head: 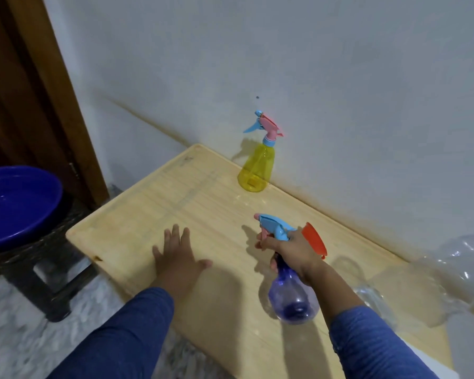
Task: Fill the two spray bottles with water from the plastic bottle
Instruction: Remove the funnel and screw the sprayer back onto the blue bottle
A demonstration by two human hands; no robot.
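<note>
My right hand point(292, 251) grips the neck of a purple spray bottle point(293, 296) with a blue and pink trigger head, standing near the table's front. An orange funnel point(315, 239) shows just behind that hand. My left hand point(177, 257) rests flat on the wooden table point(153, 214), fingers spread, holding nothing. A yellow spray bottle point(256, 170) with a pink and blue head stands upright at the back against the wall. A clear plastic bottle point(378, 302) lies at the right, blurred.
A blue basin point(17, 203) sits on a dark stool point(47, 274) left of the table. A white wall runs along the table's far side, with a brown door frame point(52, 91) at the left. Crumpled clear plastic point(465, 258) lies at the right edge.
</note>
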